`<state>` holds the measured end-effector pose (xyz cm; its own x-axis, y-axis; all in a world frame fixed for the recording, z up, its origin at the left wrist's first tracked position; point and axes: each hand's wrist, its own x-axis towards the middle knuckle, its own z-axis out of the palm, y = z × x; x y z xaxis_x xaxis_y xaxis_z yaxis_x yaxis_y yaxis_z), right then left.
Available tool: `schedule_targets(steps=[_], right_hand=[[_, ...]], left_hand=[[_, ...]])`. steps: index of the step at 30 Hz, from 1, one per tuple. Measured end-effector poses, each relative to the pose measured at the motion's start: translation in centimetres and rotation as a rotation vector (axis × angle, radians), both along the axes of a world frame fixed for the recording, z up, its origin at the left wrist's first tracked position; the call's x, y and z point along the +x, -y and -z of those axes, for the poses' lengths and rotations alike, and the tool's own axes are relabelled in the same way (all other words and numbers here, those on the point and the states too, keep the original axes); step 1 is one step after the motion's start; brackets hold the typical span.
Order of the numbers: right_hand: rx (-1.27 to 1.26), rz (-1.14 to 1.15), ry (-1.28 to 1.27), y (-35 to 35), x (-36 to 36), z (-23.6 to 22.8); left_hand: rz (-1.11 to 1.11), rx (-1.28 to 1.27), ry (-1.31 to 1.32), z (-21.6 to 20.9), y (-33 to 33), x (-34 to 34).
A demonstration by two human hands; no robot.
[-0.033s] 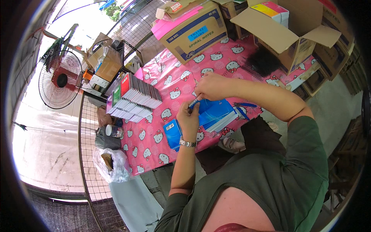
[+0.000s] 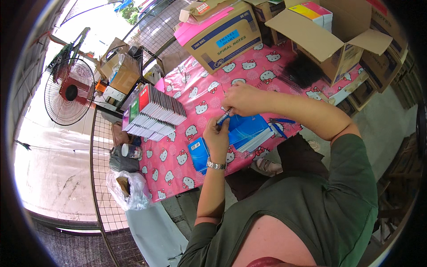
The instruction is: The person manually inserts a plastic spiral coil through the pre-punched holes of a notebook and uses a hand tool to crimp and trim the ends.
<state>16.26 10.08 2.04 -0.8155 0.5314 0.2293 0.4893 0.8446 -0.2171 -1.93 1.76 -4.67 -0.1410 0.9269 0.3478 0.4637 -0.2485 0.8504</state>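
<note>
Pink surface under blue notebooks

My left grip pinches a small blue-and-white item near them; my right grip is bunched at its upper end, though I cannot tell what it holds.

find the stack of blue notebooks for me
In the head view, right of centre, the stack of blue notebooks lies on the pink tablecloth, between the left hand and the blue-handled tool.
</note>
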Motion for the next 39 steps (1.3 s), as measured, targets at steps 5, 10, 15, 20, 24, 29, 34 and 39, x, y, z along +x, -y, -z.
schedule_targets(steps=[5,10,15,20,24,29,34,39], right_hand=[[-0.017,-0.039,-0.031,-0.2,0.4,0.2],[-0.208,-0.019,0.212,1.4,0.2,-4.8],[-0.086,0.068,0.181,1.3,-0.9,-4.5],[-0.075,0.611,-1.375,-0.4,6.2,1.7],[0.074,0.903,-0.225,4.8,8.3,23.0],[0.093,0.818,0.059,8.4,8.5,24.9],[0.002,0.725,0.006,7.2,10.4,24.1],[0.008,0.763,-0.869,7.1,9.4,19.1]], left_hand=[[-0.057,-0.018,0.092,-0.7,0.6,1.2],[-0.092,0.109,0.053,0.3,0.4,1.3],[-0.026,0.134,0.098,0.0,0.7,1.4],[0.008,0.020,-0.039,0.0,0.8,0.5],[-0.027,0.099,-0.089,-0.7,0.7,1.6],[-0.016,-0.002,-0.033,-0.5,0.1,1.2],[0.014,0.014,-0.038,-1.1,0.3,1.7],[0.031,0.024,0.031,0.6,-0.1,0.2]])
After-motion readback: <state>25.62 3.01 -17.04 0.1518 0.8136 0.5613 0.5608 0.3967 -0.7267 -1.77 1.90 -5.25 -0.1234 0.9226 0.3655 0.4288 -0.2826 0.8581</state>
